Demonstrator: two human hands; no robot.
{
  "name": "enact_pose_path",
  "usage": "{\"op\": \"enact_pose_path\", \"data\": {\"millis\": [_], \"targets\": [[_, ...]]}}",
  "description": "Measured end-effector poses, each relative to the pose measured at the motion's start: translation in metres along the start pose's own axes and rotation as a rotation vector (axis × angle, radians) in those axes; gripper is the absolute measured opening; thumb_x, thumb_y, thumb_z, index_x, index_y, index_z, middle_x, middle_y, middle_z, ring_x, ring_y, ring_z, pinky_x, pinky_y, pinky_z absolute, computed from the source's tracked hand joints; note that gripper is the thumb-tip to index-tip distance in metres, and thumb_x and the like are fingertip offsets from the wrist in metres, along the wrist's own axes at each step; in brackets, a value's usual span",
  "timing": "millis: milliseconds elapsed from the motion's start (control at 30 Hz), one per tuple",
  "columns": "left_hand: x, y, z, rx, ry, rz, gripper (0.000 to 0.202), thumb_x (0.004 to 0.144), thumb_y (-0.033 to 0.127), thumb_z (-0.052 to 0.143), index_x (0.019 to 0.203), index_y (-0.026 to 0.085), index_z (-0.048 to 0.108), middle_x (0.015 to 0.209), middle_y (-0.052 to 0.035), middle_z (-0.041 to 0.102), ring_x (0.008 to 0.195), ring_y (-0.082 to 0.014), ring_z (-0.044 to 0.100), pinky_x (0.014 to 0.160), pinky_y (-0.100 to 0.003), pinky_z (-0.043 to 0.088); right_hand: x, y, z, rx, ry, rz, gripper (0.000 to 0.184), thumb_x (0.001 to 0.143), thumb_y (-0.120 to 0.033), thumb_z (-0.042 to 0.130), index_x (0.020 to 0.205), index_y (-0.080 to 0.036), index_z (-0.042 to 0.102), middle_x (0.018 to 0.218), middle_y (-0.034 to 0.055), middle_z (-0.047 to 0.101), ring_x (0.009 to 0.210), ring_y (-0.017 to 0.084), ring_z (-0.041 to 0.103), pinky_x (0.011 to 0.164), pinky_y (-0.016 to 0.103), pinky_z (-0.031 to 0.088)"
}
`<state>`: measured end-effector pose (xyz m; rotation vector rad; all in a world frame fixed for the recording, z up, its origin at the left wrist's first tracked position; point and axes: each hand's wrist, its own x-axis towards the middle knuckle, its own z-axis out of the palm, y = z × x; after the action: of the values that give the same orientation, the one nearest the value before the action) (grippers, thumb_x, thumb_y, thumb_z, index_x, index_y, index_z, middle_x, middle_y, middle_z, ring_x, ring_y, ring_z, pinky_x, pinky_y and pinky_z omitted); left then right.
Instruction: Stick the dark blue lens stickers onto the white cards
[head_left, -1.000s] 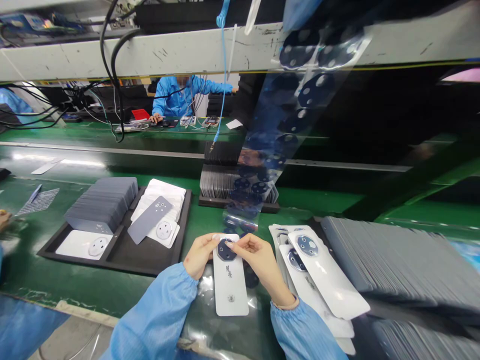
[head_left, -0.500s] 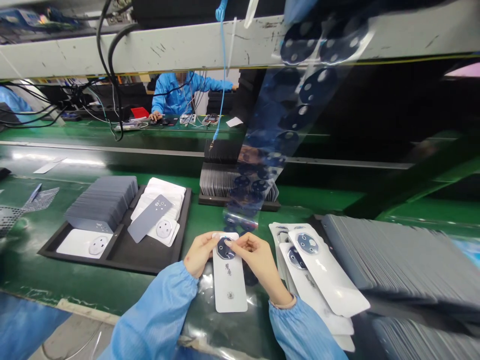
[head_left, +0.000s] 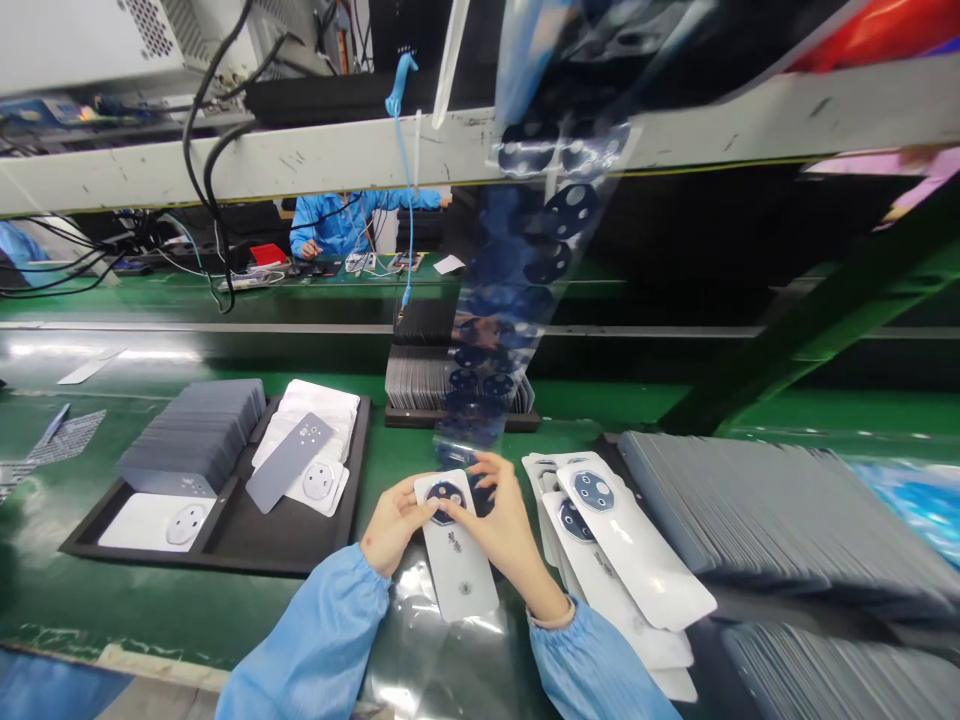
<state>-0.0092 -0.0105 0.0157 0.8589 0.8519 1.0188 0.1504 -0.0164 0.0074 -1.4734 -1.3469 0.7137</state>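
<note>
A white phone-back card with a dark round camera ring near its top lies tilted on a clear film in front of me. My left hand pinches the card's upper left edge. My right hand rests over its upper right part, thumb by the ring, fingers reaching onto the lower end of a clear film strip that hangs from above and carries several dark rings.
A fanned pile of finished white cards lies right of my hands, beside long rows of grey cards. A black tray at left holds grey and white cards. Another card rack stands behind. A person in blue works at the far bench.
The camera has tipped upward a little. The card has tilted and my right hand's fingers have stretched from the ring up to the strip's lower end.
</note>
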Motion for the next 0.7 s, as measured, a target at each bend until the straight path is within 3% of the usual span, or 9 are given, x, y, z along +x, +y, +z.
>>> {"op": "enact_pose_path", "data": {"millis": [100,200,300,367,467,567,633,700], "targets": [[-0.001,0.002,0.0,0.017,-0.039,-0.001,0.054,0.065,0.03,0.085,0.113,0.013,0.066,0.105,-0.0145,0.073,0.097,-0.0251,0.068,0.089,-0.033,0.05,-0.004,-0.008,0.003,0.209,-0.221,0.068,0.033,0.079,-0.051,0.064,0.093,-0.022,0.057,0.085,0.003,0.068,0.077,0.022,0.061,0.07,0.032,0.046],[-0.001,0.003,0.002,0.048,-0.035,-0.005,0.054,0.059,0.026,0.088,0.108,0.014,0.066,0.097,-0.0116,0.075,0.089,-0.0215,0.069,0.082,-0.03,0.052,-0.008,-0.012,0.006,0.224,-0.188,0.103,0.033,0.084,-0.055,0.057,0.081,-0.022,0.054,0.07,-0.001,0.064,0.066,0.018,0.058,0.062,0.028,0.043],[-0.002,0.004,0.006,0.054,-0.001,-0.02,0.053,0.058,0.026,0.089,0.104,0.014,0.066,0.091,-0.0096,0.075,0.081,-0.0185,0.069,0.077,-0.027,0.052,-0.009,-0.01,0.009,0.241,-0.163,0.09,0.036,0.086,-0.057,0.053,0.078,-0.022,0.052,0.069,-0.0018,0.062,0.065,0.017,0.057,0.062,0.026,0.042],[-0.001,0.006,0.007,0.037,0.02,-0.032,0.053,0.058,0.029,0.089,0.102,0.013,0.065,0.087,-0.0092,0.075,0.077,-0.0188,0.07,0.074,-0.027,0.053,-0.006,-0.006,0.008,0.321,-0.23,0.095,0.038,0.087,-0.059,0.051,0.08,-0.022,0.053,0.069,-0.0023,0.062,0.064,0.016,0.058,0.06,0.025,0.043],[0.0,0.008,0.006,0.008,0.063,-0.058,0.05,0.058,0.034,0.088,0.097,0.012,0.066,0.08,-0.0092,0.075,0.069,-0.0197,0.069,0.066,-0.028,0.053,-0.001,-0.002,0.004,0.495,-0.45,0.165,0.039,0.084,-0.06,0.055,0.095,-0.022,0.054,0.07,-0.0035,0.064,0.061,0.016,0.062,0.054,0.024,0.045],[0.002,0.008,0.003,-0.032,0.118,-0.057,0.047,0.057,0.036,0.088,0.091,0.012,0.068,0.077,-0.0088,0.074,0.067,-0.0192,0.068,0.062,-0.027,0.051,0.003,0.0,0.002,0.612,-0.619,0.196,0.048,0.078,-0.053,0.067,0.112,-0.023,0.051,0.083,-0.0006,0.069,0.074,0.019,0.069,0.064,0.029,0.053],[0.004,0.006,0.001,-0.056,0.172,-0.029,0.044,0.056,0.038,0.088,0.085,0.012,0.068,0.075,-0.0075,0.073,0.066,-0.0183,0.067,0.062,-0.026,0.051,0.001,0.0,0.007,0.609,-0.626,0.185,0.05,0.075,-0.046,0.071,0.115,-0.023,0.051,0.094,0.0022,0.069,0.081,0.021,0.07,0.071,0.035,0.056],[0.006,0.002,-0.001,-0.069,0.229,0.009,0.041,0.056,0.04,0.087,0.078,0.013,0.065,0.071,-0.004,0.071,0.063,-0.0158,0.065,0.061,-0.025,0.05,-0.007,-0.001,0.015,0.503,-0.512,0.16,0.05,0.075,-0.038,0.069,0.119,-0.024,0.05,0.105,0.0054,0.067,0.079,0.022,0.07,0.071,0.037,0.057]]}}
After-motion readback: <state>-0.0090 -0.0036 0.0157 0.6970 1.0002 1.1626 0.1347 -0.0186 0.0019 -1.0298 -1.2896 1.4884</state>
